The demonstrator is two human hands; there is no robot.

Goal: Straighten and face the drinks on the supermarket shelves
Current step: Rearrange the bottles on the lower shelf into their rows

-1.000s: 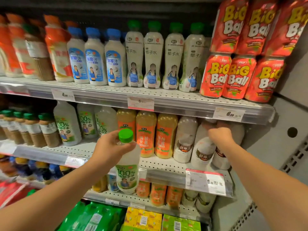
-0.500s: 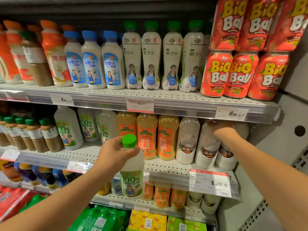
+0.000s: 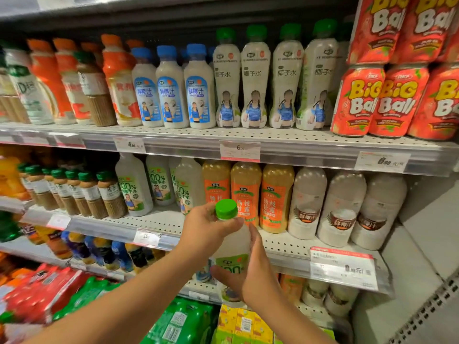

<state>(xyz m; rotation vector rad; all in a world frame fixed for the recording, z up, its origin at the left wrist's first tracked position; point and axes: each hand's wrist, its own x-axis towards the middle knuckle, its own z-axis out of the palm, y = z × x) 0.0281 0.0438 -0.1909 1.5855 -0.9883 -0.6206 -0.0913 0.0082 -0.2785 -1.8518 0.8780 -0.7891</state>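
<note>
A pale coconut-water bottle (image 3: 232,247) with a green cap and a green "100%" label is held upright in front of the middle shelf (image 3: 154,220). My left hand (image 3: 206,230) grips its neck just under the cap. My right hand (image 3: 249,274) wraps around the lower body over the label. Matching "100%" bottles (image 3: 133,187) stand on the middle shelf to the left. Orange-label juice bottles (image 3: 275,198) and white bottles with brown labels (image 3: 341,209) stand to the right of them.
The top shelf (image 3: 285,142) carries blue-label bottles (image 3: 171,88), tall green-capped bottles (image 3: 254,78) and stacked red Big Ball cans (image 3: 397,100). Small brown green-capped bottles (image 3: 89,194) fill the middle shelf's left. Green packs (image 3: 178,321) and yellow cartons (image 3: 244,324) lie below. A grey side panel (image 3: 427,256) closes the right.
My right hand has left the white bottles at the right of the middle shelf and come across to grip the lower body of the bottle that my left hand holds.
</note>
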